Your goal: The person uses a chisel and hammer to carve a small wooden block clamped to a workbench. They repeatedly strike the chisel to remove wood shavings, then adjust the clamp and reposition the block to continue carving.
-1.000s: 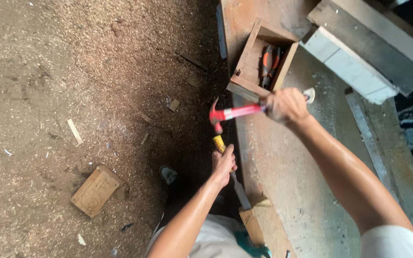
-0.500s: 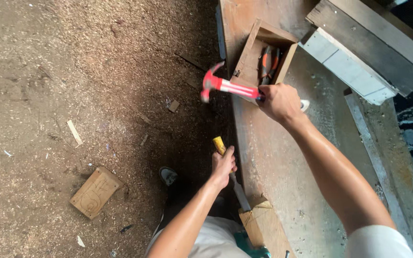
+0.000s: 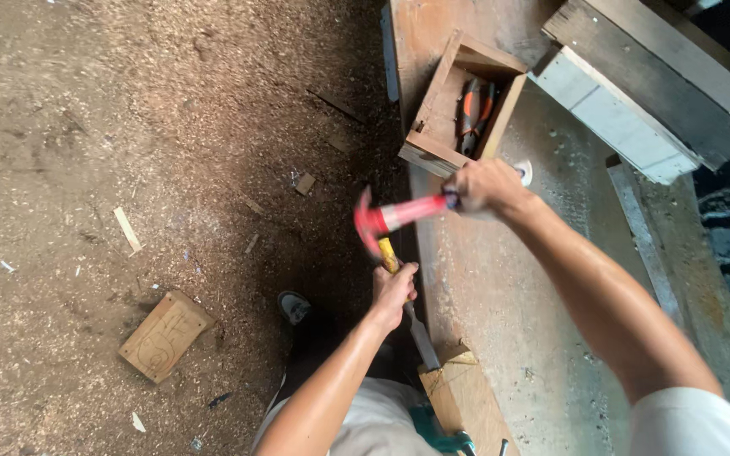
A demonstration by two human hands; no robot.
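Note:
My right hand (image 3: 485, 186) grips the handle of a red claw hammer (image 3: 386, 218). Its blurred head sits right at the yellow butt of a chisel (image 3: 389, 253). My left hand (image 3: 394, 291) is wrapped around that chisel at the workbench's (image 3: 509, 287) left edge. The chisel's steel blade (image 3: 422, 338) runs down to a small wooden block (image 3: 465, 397) on the bench near my body.
An open wooden box (image 3: 437, 118) with orange-handled pliers (image 3: 473, 114) stands on the bench above my right hand. Stacked planks (image 3: 652, 84) lie at the upper right. A flat wood offcut (image 3: 165, 335) and scraps lie on the sawdust floor at left. My shoe (image 3: 294, 306) shows below.
The hammer rose away from the chisel half a second ago and has now swung back down onto its yellow end. My left hand and the chisel stayed in place.

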